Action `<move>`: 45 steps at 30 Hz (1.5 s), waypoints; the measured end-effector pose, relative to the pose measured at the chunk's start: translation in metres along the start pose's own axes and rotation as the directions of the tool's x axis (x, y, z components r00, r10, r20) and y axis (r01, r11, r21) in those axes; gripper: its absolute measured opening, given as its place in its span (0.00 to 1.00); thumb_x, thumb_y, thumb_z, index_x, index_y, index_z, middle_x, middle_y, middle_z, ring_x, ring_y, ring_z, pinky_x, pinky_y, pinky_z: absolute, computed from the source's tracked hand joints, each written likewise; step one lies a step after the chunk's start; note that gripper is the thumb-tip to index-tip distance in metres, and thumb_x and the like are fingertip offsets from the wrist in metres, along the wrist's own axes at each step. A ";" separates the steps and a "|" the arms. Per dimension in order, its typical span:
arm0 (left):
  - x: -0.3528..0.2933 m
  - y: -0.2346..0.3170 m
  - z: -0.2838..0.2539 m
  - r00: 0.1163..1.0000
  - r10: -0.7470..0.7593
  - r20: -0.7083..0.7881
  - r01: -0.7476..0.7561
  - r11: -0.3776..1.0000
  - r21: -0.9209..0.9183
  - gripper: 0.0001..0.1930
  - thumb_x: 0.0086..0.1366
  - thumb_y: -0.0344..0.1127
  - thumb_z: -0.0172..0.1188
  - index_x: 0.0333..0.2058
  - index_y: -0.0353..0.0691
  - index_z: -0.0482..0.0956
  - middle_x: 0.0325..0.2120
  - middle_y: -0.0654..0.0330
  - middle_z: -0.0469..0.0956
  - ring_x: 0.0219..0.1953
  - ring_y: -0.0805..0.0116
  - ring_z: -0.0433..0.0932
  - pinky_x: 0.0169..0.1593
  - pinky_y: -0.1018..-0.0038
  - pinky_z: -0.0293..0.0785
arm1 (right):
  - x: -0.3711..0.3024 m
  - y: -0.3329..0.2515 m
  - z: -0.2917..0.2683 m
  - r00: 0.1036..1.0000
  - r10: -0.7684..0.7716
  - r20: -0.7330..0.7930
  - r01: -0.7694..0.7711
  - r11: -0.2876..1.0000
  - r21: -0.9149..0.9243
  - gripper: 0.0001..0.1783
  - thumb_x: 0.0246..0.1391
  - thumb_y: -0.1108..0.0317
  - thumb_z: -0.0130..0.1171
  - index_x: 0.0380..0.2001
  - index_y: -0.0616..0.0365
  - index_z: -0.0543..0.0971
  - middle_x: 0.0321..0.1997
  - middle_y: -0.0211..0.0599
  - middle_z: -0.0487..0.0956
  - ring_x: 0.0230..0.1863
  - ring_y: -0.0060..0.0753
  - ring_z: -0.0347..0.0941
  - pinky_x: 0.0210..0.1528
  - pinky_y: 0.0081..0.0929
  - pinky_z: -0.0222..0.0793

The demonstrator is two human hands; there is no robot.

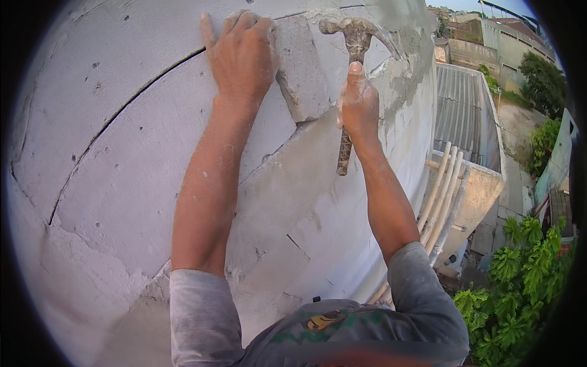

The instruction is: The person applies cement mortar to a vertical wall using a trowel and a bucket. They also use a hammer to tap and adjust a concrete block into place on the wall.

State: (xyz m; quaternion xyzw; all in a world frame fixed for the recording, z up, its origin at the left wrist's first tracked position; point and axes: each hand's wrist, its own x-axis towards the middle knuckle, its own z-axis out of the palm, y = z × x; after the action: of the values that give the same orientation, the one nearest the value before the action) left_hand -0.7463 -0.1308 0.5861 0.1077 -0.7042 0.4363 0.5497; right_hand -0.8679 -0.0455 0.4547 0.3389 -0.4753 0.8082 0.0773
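My right hand (361, 104) is wrapped round the handle of a claw hammer (356, 33), its thumb lying up along the shaft. The hammer stands head up, dusted with pale mortar, and its claw points right near the wall's edge. To the left, my left hand (241, 55) rests against a pale block wall (140, 147), fingers bent over a dark curved joint. Whether its fingers hold anything is hidden by the back of the hand. Beside it sits a small grey block piece (302, 73) with a rough, chipped lower edge.
Right of the wall, the view drops to a lower level with a corrugated roof (458, 113). Several pale pipes (440, 196) run beside the wall below it. Green leafy plants (507, 300) grow at the lower right. Smeared grey mortar (287, 189) covers part of the wall.
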 end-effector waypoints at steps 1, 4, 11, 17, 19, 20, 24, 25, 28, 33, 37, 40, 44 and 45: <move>0.000 -0.004 0.001 1.000 0.012 0.014 -0.012 1.000 0.007 0.10 0.60 0.36 0.64 0.41 0.47 0.83 0.41 0.65 0.80 0.51 0.67 0.74 0.70 0.52 0.47 | -0.010 0.000 -0.001 0.999 0.034 0.012 -0.035 0.999 0.037 0.35 0.67 0.41 0.38 0.24 0.64 0.72 0.16 0.37 0.67 0.23 0.32 0.66 0.29 0.35 0.63; 0.008 -0.005 0.000 0.998 0.010 -0.064 -0.018 0.992 -0.122 0.06 0.54 0.33 0.63 0.32 0.44 0.81 0.34 0.59 0.78 0.45 0.59 0.76 0.66 0.50 0.53 | -0.031 -0.006 -0.007 0.998 0.055 0.006 -0.055 0.990 0.126 0.34 0.66 0.40 0.38 0.25 0.63 0.71 0.16 0.34 0.65 0.22 0.28 0.64 0.27 0.32 0.62; 0.009 -0.019 0.021 0.930 0.150 -0.337 -0.246 0.932 -0.266 0.04 0.51 0.33 0.65 0.25 0.43 0.79 0.31 0.56 0.79 0.46 0.56 0.77 0.64 0.47 0.55 | -0.057 0.014 0.018 0.987 -0.157 0.041 0.161 0.979 -0.125 0.34 0.65 0.39 0.39 0.27 0.64 0.71 0.18 0.42 0.69 0.24 0.36 0.66 0.30 0.34 0.63; 0.012 -0.015 0.013 0.995 0.006 -0.100 -0.036 0.956 -0.293 0.02 0.52 0.32 0.65 0.25 0.44 0.81 0.33 0.56 0.81 0.48 0.57 0.77 0.66 0.49 0.55 | -0.066 0.004 0.001 1.000 -0.018 0.000 0.018 0.995 0.095 0.32 0.66 0.44 0.42 0.30 0.68 0.73 0.20 0.53 0.74 0.24 0.48 0.73 0.31 0.42 0.66; 0.018 -0.010 0.009 0.997 0.000 -0.074 -0.022 0.954 -0.298 0.02 0.52 0.32 0.65 0.25 0.44 0.82 0.34 0.56 0.81 0.49 0.57 0.77 0.66 0.50 0.55 | -0.062 0.010 0.009 0.991 -0.114 -0.066 0.120 0.988 0.097 0.32 0.66 0.45 0.43 0.28 0.68 0.72 0.20 0.53 0.73 0.22 0.48 0.70 0.30 0.43 0.65; 0.019 -0.009 0.007 0.998 -0.003 -0.056 -0.014 0.954 -0.301 0.02 0.52 0.32 0.65 0.25 0.44 0.82 0.35 0.56 0.81 0.49 0.57 0.77 0.66 0.50 0.55 | -0.054 0.010 0.022 0.979 -0.197 -0.044 0.196 0.980 -0.026 0.31 0.66 0.45 0.43 0.27 0.68 0.72 0.20 0.52 0.73 0.22 0.48 0.70 0.30 0.43 0.64; 0.014 -0.019 0.012 0.990 0.070 -0.125 -0.103 0.954 -0.281 0.05 0.52 0.32 0.65 0.29 0.43 0.82 0.35 0.55 0.81 0.50 0.58 0.77 0.66 0.50 0.54 | -0.051 0.004 0.014 0.987 -0.117 0.108 0.131 0.981 -0.140 0.35 0.64 0.38 0.40 0.24 0.63 0.70 0.17 0.40 0.69 0.19 0.36 0.64 0.25 0.35 0.62; 0.009 -0.023 0.018 0.979 0.091 -0.180 -0.138 0.953 -0.268 0.05 0.52 0.32 0.65 0.30 0.43 0.81 0.35 0.55 0.81 0.49 0.58 0.77 0.66 0.50 0.54 | -0.055 0.002 0.011 0.987 -0.131 0.094 0.140 0.984 -0.106 0.36 0.64 0.35 0.38 0.23 0.61 0.69 0.14 0.34 0.66 0.17 0.30 0.61 0.23 0.31 0.60; 0.009 -0.022 0.021 0.976 0.095 -0.194 -0.143 0.959 -0.245 0.08 0.52 0.32 0.65 0.32 0.42 0.81 0.34 0.55 0.81 0.48 0.57 0.77 0.66 0.51 0.55 | -0.079 0.015 -0.006 1.000 0.020 0.014 -0.021 0.995 0.096 0.32 0.65 0.42 0.43 0.27 0.65 0.71 0.15 0.39 0.68 0.20 0.36 0.69 0.27 0.37 0.64; 0.012 -0.005 0.010 0.994 0.025 -0.105 -0.055 0.953 -0.297 0.08 0.53 0.33 0.64 0.33 0.42 0.81 0.34 0.55 0.80 0.47 0.56 0.76 0.66 0.51 0.54 | -0.108 0.047 -0.012 0.997 0.056 -0.047 -0.044 0.971 0.233 0.31 0.66 0.44 0.41 0.27 0.65 0.70 0.16 0.40 0.68 0.21 0.36 0.70 0.27 0.38 0.64; 0.006 -0.008 0.012 0.990 0.101 -0.100 -0.120 0.971 -0.205 0.07 0.53 0.33 0.64 0.32 0.42 0.82 0.33 0.54 0.78 0.45 0.56 0.76 0.67 0.51 0.53 | -0.099 0.074 0.004 0.998 -0.014 0.064 0.022 0.993 -0.118 0.30 0.67 0.45 0.42 0.27 0.66 0.69 0.16 0.45 0.66 0.21 0.40 0.70 0.27 0.41 0.63; 0.007 -0.008 0.011 0.991 0.119 -0.067 -0.130 0.973 -0.191 0.06 0.52 0.32 0.63 0.31 0.43 0.82 0.31 0.55 0.76 0.42 0.57 0.75 0.66 0.50 0.54 | -0.106 0.060 -0.010 0.988 0.143 0.062 -0.148 0.986 0.075 0.30 0.67 0.44 0.40 0.25 0.62 0.67 0.15 0.38 0.66 0.18 0.33 0.67 0.23 0.34 0.62; 0.008 -0.002 0.006 0.991 0.096 -0.090 -0.117 0.955 -0.271 0.06 0.51 0.29 0.62 0.30 0.43 0.82 0.28 0.56 0.74 0.39 0.57 0.75 0.66 0.50 0.54 | -0.097 0.027 -0.017 0.968 0.232 -0.091 -0.190 0.923 0.333 0.29 0.67 0.42 0.38 0.22 0.56 0.64 0.15 0.28 0.64 0.15 0.22 0.61 0.17 0.22 0.58; 0.010 -0.001 0.005 0.991 0.093 -0.091 -0.115 0.956 -0.271 0.06 0.50 0.28 0.62 0.30 0.43 0.82 0.28 0.56 0.74 0.39 0.57 0.75 0.66 0.50 0.54 | -0.091 0.024 -0.016 0.962 0.238 -0.134 -0.177 0.917 0.357 0.29 0.67 0.42 0.37 0.21 0.55 0.62 0.15 0.26 0.63 0.14 0.20 0.59 0.15 0.19 0.57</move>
State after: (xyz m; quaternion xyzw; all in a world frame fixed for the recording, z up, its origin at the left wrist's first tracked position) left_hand -0.7523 -0.1319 0.5954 -0.0240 -0.7409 0.3661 0.5625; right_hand -0.8174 -0.0272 0.3765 0.2224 -0.3526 0.9085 -0.0277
